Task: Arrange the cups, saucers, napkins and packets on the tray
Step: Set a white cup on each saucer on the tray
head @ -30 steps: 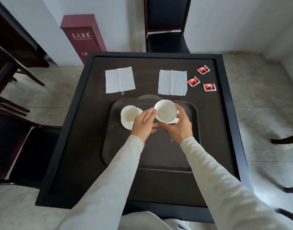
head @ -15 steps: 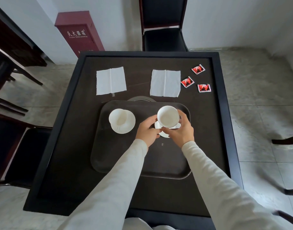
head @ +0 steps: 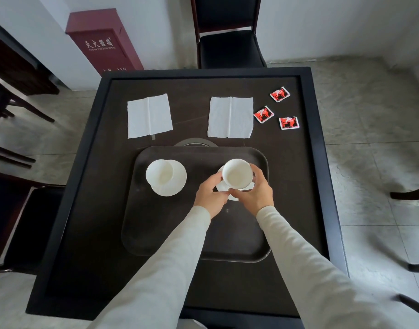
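Observation:
A dark tray point(head: 156, 233) lies on the black table point(head: 89, 210). On its left side a white cup point(head: 160, 173) stands on a white saucer point(head: 174, 186). On the right side my right hand point(head: 256, 194) grips a second white cup point(head: 237, 173) over its saucer point(head: 221, 187). My left hand point(head: 209, 197) pinches that saucer's left edge. Two white napkins point(head: 149, 116) point(head: 230, 117) lie flat on the table beyond the tray. Three red packets point(head: 263, 114) point(head: 279, 94) point(head: 288, 123) lie to the right of them.
A round dark disc point(head: 195, 142) peeks out behind the tray's far edge. A black chair point(head: 230, 43) stands past the table, another chair point(head: 18, 224) at the left. A red cabinet point(head: 104, 41) stands against the wall.
Both hands with the second cup and its saucer have shifted right, away from the first cup and saucer, to the tray's right side.

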`<action>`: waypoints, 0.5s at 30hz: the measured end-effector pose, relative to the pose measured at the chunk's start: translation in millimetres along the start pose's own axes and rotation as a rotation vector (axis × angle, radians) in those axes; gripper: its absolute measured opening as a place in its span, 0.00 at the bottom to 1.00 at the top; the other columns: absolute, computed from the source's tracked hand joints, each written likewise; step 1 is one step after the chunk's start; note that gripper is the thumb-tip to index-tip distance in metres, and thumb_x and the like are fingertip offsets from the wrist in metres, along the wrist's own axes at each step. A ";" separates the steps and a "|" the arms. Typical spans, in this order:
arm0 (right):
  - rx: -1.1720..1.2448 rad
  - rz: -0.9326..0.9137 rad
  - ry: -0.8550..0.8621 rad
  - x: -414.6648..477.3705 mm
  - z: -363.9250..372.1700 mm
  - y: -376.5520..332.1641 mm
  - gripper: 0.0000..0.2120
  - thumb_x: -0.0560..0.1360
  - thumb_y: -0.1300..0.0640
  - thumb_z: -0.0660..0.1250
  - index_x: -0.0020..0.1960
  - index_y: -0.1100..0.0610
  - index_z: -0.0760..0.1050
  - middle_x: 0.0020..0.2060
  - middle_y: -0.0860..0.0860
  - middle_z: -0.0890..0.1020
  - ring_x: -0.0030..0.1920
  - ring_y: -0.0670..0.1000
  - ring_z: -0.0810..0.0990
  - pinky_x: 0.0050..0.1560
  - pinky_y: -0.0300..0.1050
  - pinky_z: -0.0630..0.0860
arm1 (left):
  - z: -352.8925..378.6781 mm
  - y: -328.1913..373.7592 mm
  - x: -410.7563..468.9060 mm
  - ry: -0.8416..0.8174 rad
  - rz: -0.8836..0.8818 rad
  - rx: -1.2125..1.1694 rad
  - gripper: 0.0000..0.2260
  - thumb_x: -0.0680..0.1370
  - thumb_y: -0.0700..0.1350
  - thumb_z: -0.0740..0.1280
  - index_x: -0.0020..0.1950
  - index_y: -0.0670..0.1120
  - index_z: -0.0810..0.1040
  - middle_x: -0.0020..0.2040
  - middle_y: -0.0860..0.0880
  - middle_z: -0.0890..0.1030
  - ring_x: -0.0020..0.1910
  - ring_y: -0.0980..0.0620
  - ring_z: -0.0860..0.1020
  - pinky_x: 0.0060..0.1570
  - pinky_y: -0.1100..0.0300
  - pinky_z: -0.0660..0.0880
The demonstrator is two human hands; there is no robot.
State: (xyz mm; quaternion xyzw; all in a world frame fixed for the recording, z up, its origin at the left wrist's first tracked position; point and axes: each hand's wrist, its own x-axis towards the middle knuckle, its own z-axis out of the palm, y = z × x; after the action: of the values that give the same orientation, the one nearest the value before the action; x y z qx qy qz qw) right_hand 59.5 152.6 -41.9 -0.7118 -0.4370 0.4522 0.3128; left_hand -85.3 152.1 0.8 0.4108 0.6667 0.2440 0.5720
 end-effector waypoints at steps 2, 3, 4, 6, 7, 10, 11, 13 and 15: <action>-0.001 0.006 -0.002 2.3 1.4 2.3 0.41 0.65 0.52 0.82 0.72 0.43 0.66 0.57 0.41 0.75 0.57 0.46 0.73 0.56 0.41 0.70 | 0.6 -1.4 4.3 -0.001 -0.007 0.000 0.27 0.77 0.35 0.68 0.69 0.60 0.76 0.62 0.58 0.79 0.61 0.50 0.78 0.53 0.58 0.81; -0.002 0.009 -0.002 3.3 1.8 3.8 0.41 0.65 0.53 0.82 0.72 0.43 0.65 0.57 0.41 0.75 0.57 0.46 0.73 0.55 0.41 0.70 | 0.9 -2.1 6.6 -0.004 -0.007 -0.001 0.27 0.77 0.35 0.68 0.69 0.60 0.76 0.63 0.58 0.78 0.61 0.50 0.77 0.50 0.60 0.80; -0.003 0.014 -0.001 4.1 2.0 4.9 0.41 0.65 0.53 0.82 0.72 0.42 0.65 0.57 0.41 0.75 0.57 0.46 0.73 0.55 0.41 0.70 | 1.3 -2.5 8.2 -0.006 -0.005 0.001 0.26 0.77 0.35 0.68 0.69 0.60 0.76 0.63 0.58 0.78 0.62 0.50 0.77 0.50 0.60 0.80; -0.008 0.021 0.003 6.4 2.9 6.4 0.42 0.65 0.53 0.82 0.73 0.43 0.65 0.57 0.41 0.75 0.57 0.47 0.73 0.56 0.43 0.70 | 1.8 -2.8 11.0 -0.009 -0.006 0.004 0.26 0.77 0.36 0.68 0.69 0.62 0.76 0.62 0.59 0.78 0.62 0.50 0.77 0.53 0.58 0.81; -0.012 0.022 0.004 7.4 3.7 6.9 0.42 0.65 0.53 0.82 0.73 0.43 0.65 0.57 0.41 0.75 0.57 0.47 0.73 0.56 0.43 0.70 | 1.9 -3.0 11.9 -0.010 -0.008 0.004 0.26 0.77 0.36 0.68 0.68 0.62 0.76 0.60 0.60 0.78 0.62 0.51 0.77 0.55 0.56 0.81; -0.014 0.032 0.003 8.9 5.2 8.7 0.41 0.65 0.53 0.82 0.72 0.42 0.65 0.57 0.41 0.74 0.56 0.47 0.73 0.55 0.42 0.71 | 1.4 -5.4 14.8 -0.014 -0.011 0.005 0.26 0.77 0.35 0.68 0.68 0.62 0.76 0.59 0.61 0.78 0.60 0.51 0.77 0.52 0.59 0.80; -0.013 0.036 0.003 9.1 5.3 9.5 0.41 0.65 0.53 0.82 0.72 0.41 0.65 0.56 0.41 0.75 0.56 0.47 0.73 0.54 0.41 0.71 | 1.7 -6.5 15.8 -0.016 -0.011 0.010 0.26 0.77 0.36 0.68 0.68 0.62 0.76 0.60 0.60 0.78 0.60 0.51 0.77 0.51 0.60 0.80; -0.009 0.043 0.005 9.2 5.7 11.3 0.41 0.65 0.52 0.82 0.72 0.41 0.65 0.56 0.41 0.75 0.56 0.47 0.73 0.54 0.41 0.71 | 1.9 -8.4 17.5 -0.021 -0.012 0.015 0.26 0.77 0.36 0.68 0.69 0.61 0.76 0.62 0.57 0.78 0.61 0.49 0.78 0.52 0.58 0.81; -0.008 0.050 0.006 9.3 7.0 12.1 0.42 0.65 0.52 0.82 0.72 0.42 0.65 0.56 0.41 0.75 0.56 0.47 0.73 0.56 0.43 0.72 | 2.1 -9.7 18.7 -0.021 -0.010 0.022 0.26 0.78 0.36 0.68 0.69 0.60 0.75 0.64 0.56 0.78 0.62 0.49 0.77 0.56 0.55 0.81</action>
State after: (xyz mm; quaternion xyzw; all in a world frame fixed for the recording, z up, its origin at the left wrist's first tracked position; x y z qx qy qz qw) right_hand 59.1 156.2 -58.3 -0.7250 -0.4199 0.4561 0.3000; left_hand -86.1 162.0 -18.0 0.4162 0.6652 0.2296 0.5758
